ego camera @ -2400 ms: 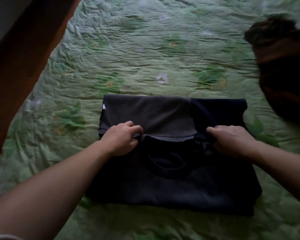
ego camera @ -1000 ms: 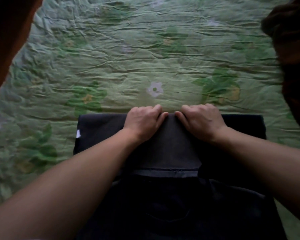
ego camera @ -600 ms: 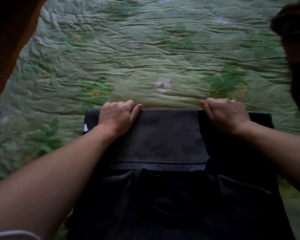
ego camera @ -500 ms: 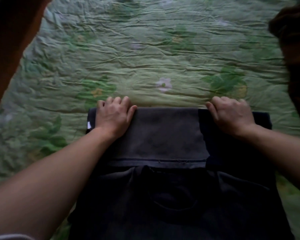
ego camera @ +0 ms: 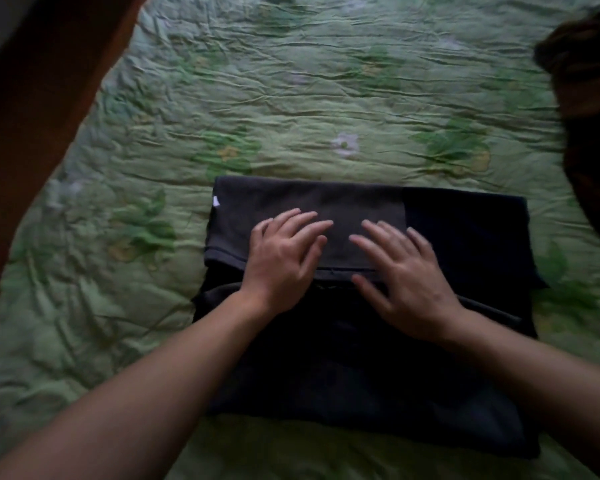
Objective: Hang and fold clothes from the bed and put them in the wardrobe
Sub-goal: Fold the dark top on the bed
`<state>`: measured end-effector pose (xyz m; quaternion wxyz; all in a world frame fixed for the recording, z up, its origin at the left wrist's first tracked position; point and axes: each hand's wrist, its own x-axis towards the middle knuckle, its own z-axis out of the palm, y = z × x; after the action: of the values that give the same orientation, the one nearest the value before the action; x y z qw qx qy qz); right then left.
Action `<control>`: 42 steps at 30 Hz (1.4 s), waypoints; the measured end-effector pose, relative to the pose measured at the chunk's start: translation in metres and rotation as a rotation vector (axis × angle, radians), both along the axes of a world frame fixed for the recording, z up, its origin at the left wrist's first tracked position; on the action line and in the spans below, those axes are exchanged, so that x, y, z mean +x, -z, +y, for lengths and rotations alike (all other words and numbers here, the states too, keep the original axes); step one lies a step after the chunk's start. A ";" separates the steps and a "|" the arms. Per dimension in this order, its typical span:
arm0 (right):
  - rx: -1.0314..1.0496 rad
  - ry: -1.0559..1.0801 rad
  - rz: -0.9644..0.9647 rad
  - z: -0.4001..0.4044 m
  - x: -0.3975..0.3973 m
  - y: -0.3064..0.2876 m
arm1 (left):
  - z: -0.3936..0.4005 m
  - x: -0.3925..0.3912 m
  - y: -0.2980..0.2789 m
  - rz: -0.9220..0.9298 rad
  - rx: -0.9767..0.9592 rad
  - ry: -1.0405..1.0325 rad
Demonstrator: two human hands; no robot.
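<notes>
Hands flat on folded dark garment point(ego camera: 465, 237) (left hand point(ego camera: 281, 258), right hand point(ego camera: 406, 282)), green bedspread point(ego camera: 291, 98)

You find no readable text, brand, number or sign anywhere in this view. The only candidate is a small white tag point(ego camera: 216, 201) at the left edge of the dark folded garment point(ego camera: 465, 233), and it is too small for you to read.

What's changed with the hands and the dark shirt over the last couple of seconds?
Both hands let go of the folded edge. The left hand and right hand came back toward the middle and now lie flat, fingers spread, on the dark shirt. The shirt stays folded on the green bedspread; the brown garment is unmoved.
</notes>
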<state>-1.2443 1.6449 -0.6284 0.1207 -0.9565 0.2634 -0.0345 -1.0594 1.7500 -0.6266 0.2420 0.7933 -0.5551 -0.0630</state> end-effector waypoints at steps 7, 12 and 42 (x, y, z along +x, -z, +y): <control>-0.043 -0.090 0.154 0.041 -0.043 0.008 | 0.051 -0.012 0.018 -0.140 0.112 0.200; -0.016 -0.206 0.161 0.066 -0.080 0.010 | 0.066 -0.026 0.009 -0.055 0.038 -0.023; 0.189 0.365 0.041 -0.061 -0.086 -0.080 | 0.070 0.039 -0.062 -0.046 0.384 -0.156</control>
<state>-1.3302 1.5839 -0.5480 0.1964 -0.8777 0.4369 -0.0116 -1.0204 1.8199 -0.5649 0.0779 0.8666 -0.4753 -0.1305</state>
